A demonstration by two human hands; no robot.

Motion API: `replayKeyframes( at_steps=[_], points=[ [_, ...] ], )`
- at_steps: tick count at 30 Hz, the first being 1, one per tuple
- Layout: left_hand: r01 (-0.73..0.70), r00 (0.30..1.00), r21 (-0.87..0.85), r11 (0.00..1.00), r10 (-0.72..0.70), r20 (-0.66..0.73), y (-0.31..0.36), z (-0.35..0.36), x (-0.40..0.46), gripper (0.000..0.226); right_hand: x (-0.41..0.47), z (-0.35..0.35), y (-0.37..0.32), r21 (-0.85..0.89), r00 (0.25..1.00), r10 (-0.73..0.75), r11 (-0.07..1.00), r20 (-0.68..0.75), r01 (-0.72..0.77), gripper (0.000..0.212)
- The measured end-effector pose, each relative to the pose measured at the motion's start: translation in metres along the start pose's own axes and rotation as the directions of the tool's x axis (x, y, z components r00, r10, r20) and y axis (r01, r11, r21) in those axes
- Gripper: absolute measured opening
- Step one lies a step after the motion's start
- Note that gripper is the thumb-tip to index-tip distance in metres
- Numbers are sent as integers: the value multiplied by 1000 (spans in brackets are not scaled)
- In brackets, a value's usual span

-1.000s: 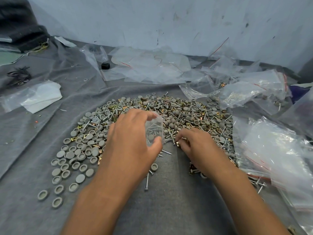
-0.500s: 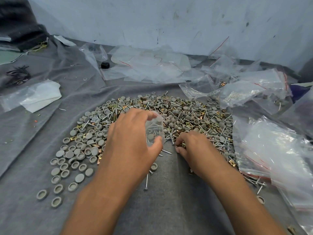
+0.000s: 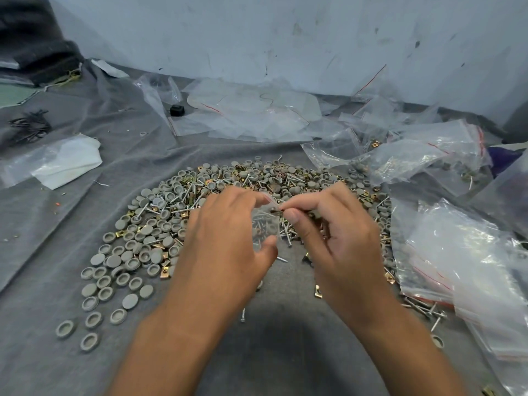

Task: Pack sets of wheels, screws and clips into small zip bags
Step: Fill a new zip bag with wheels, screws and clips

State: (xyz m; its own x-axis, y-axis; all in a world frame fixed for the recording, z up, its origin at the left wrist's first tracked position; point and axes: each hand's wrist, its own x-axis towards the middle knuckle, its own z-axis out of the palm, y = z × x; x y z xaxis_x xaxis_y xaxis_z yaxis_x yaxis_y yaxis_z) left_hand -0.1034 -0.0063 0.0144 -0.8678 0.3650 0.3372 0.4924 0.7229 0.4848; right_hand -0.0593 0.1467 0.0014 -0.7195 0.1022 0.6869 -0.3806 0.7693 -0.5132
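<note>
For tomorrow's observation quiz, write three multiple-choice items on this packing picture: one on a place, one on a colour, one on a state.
1. Where is the small black box?
A. far side, by the clear bags
B. inside the small zip bag
C. under the right hand

2. What colour are the wheels?
A. red
B. grey
C. blue

3. What is the left hand doing?
A. lying flat
B. holding the small zip bag
C. pointing

Key: A, the small black box sits beyond the pile; B, the wheels are grey; B, the left hand holds the small zip bag.
</note>
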Motion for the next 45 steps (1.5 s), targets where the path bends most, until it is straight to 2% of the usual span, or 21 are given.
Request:
replayKeyframes(
  at_steps=[3, 6, 8, 12, 14, 16, 17, 19, 21, 22, 25, 30, 33, 38, 41, 43, 45],
  points=[
    [-11, 1000, -2, 1000, 11, -8, 1, 2, 1, 44, -4, 6, -2, -55, 998, 20, 998, 65, -17, 17],
    [-15, 1000, -3, 1000, 15, 1, 2, 1, 0, 46, -4, 7, -4, -21, 1000, 18, 1000, 3, -18, 15],
    [-19, 1000, 1, 1000, 19, 5, 2, 2, 0, 45, -2, 8, -3, -9, 1000, -8, 1000, 20, 8, 14],
    [-26, 1000, 3, 1000, 26, 6, 2, 2, 0, 42, -1, 7, 0, 41, 998, 9, 999, 59, -12, 27],
    [-20, 1000, -8, 1000, 20, -1, 1, 2, 0, 44, 0, 0, 7, 28, 998, 57, 998, 4, -57, 21],
    [-11, 1000, -13, 1000, 11, -8, 0, 2, 0, 47, 1, -7, 22, -35, 982, 186, 982, 11, -186, 18],
    [-10, 1000, -13, 1000, 10, -9, 0, 2, 0, 48, 0, -10, 31, -104, 957, 280, 957, 75, -272, 19],
    [-10, 1000, -7, 1000, 10, -1, 0, 2, 0, 49, -4, -11, 46, -325, 849, 463, 868, 254, -376, 16],
    [-9, 1000, -8, 1000, 9, 4, 1, 2, -1, 49, -8, -6, 52, -506, 746, 557, 792, 366, -343, 19],
    [-8, 1000, -10, 1000, 8, 3, 1, 2, 0, 49, -9, -3, 53, -545, 724, 572, 775, 386, -321, 23],
    [-7, 1000, -15, 1000, 7, -7, 1, 1, 0, 48, -8, 2, 52, -559, 728, 560, 775, 396, -293, 27],
    [-6, 1000, -19, 1000, 6, -4, -1, 1, 0, 49, -11, 3, 55, -534, 763, 489, 814, 422, -226, 3],
    [-3, 1000, -26, 1000, 3, -1, -1, 1, 0, 49, -11, 3, 56, -507, 770, 479, 829, 422, -238, 5],
    [-4, 1000, -27, 1000, 4, -4, -2, 0, 0, 49, -10, 3, 58, -525, 732, 471, 831, 492, -181, 17],
    [-3, 1000, -30, 1000, 3, -8, -2, 0, -1, 48, -12, 7, 57, -523, 749, 449, 837, 488, -161, 14],
    [1, 1000, -27, 1000, -1, -2, -2, 0, -1, 49, -12, 9, 59, -461, 781, 440, 859, 443, -223, 12],
    [3, 1000, -25, 1000, -3, 6, -2, 0, -1, 49, -8, 11, 63, -350, 806, 481, 863, 346, -365, 6]
  ],
)
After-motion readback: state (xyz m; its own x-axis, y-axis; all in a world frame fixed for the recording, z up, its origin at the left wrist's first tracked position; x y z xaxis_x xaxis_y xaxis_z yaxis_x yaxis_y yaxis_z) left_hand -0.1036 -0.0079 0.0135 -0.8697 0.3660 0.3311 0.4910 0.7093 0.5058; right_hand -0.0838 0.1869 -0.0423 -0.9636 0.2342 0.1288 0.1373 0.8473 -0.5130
